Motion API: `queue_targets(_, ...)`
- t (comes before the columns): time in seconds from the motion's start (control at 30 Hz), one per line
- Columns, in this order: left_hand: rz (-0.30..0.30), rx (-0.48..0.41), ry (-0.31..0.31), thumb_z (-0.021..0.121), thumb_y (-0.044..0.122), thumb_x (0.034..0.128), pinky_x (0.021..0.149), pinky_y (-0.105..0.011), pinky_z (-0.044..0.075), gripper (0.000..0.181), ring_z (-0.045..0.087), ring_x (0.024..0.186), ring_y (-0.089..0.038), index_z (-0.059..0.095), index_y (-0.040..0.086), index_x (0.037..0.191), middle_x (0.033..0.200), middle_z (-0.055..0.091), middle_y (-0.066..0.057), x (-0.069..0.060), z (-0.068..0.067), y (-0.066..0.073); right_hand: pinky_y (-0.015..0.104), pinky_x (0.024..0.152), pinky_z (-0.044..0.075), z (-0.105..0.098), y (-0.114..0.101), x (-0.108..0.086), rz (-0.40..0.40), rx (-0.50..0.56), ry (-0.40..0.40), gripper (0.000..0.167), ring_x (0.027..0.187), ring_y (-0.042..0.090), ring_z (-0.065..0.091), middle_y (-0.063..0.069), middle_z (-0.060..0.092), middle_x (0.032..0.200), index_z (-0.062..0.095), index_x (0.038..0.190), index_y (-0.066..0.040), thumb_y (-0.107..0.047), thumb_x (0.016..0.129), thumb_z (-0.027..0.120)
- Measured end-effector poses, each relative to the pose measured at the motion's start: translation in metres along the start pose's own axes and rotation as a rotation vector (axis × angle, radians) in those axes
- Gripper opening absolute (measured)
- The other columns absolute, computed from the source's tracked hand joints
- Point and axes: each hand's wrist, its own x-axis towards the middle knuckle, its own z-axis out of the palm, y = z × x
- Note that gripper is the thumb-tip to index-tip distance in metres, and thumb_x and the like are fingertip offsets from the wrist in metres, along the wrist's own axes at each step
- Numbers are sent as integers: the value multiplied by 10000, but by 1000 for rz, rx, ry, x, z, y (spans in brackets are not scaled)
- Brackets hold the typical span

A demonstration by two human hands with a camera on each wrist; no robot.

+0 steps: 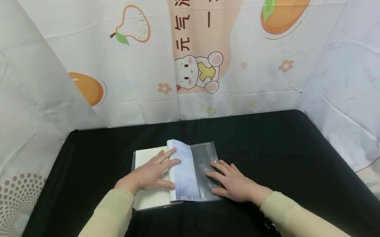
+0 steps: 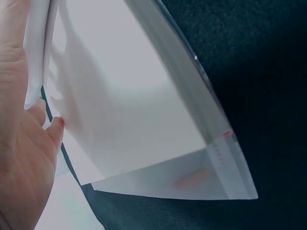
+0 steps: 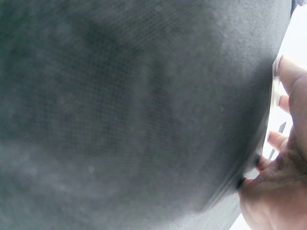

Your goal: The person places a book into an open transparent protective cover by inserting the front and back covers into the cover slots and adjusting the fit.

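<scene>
An open book [image 1: 149,201] with cream pages lies on the black cloth. Its pale blue printed cover [image 1: 186,176] stands partly folded near the middle, and a clear plastic book cover [image 1: 202,153] spreads flat to the right. Across the pages and the blue cover rests my left hand [image 1: 150,173], fingers spread. My right hand [image 1: 234,183] touches the plastic's right edge with extended fingers. In the left wrist view, the page block [image 2: 120,96] sits over a clear plastic flap [image 2: 192,179] that sticks out past it. The right wrist view shows mostly cloth beside the hand [image 3: 283,177].
Black cloth [image 1: 271,147] covers the table on all sides of the book. A white curtain [image 1: 106,77] with fruit and bear prints hangs behind the table's far edge. More pale curtains [image 1: 363,68] stand along both sides.
</scene>
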Motion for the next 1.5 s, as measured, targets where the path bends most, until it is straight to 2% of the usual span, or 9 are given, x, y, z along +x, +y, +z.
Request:
queue_targets(0.17, -11, 40, -1, 676, 746, 801, 1234, -561, 206, 914, 40, 1588, -319, 390, 343, 1570, 1724, 48, 101, 1, 0, 0, 716, 1165, 189, 0, 0, 0, 0, 6, -2, 552, 1534, 467, 165, 187, 257, 1659, 475, 1530, -157, -382, 1039, 591)
queue_targets(0.37, 16, 7, 2, 712, 717, 790, 1227, -572, 219, 917, 53, 1582, -357, 439, 272, 1543, 1715, 156, 50, 2, 1, 1, 711, 1165, 198, 1, 0, 0, -2, -3, 0, 552, 1535, 464, 167, 180, 256, 1660, 476, 1529, -162, -391, 1039, 587)
queue_targets(0.53, -5, -8, -12, 738, 696, 777, 1227, -549, 240, 907, 23, 1585, -348, 465, 265, 1527, 1709, 183, 41, 4, -1, 5, 711, 1164, 202, 2, 1, 0, -3, -12, 7, 555, 1535, 458, 171, 176, 259, 1660, 478, 1529, -165, -397, 1037, 589)
queue_targets(0.77, -59, 31, -51, 727, 737, 754, 1226, -528, 257, 928, 7, 1590, -311, 465, 301, 1531, 1712, 169, 77, 8, -3, 10, 707, 1167, 201, 2, 2, 0, 0, -18, 5, 559, 1538, 453, 169, 172, 255, 1663, 474, 1532, -169, -404, 1038, 587)
queue_targets(1.17, -74, 28, -76, 753, 697, 770, 1222, -540, 258, 914, -1, 1589, -324, 471, 285, 1536, 1713, 172, 67, 8, -9, 19, 703, 1171, 197, 2, 2, 0, 3, -19, 2, 556, 1539, 450, 165, 172, 256, 1662, 472, 1533, -173, -397, 1038, 589)
queue_targets(1.5, -90, 60, -82, 744, 720, 761, 1222, -540, 257, 926, -25, 1590, -311, 464, 310, 1543, 1713, 159, 95, 12, -9, 25, 702, 1171, 197, 3, 3, 0, 0, -20, 0, 561, 1541, 448, 160, 171, 246, 1667, 462, 1540, -175, -412, 1044, 572)
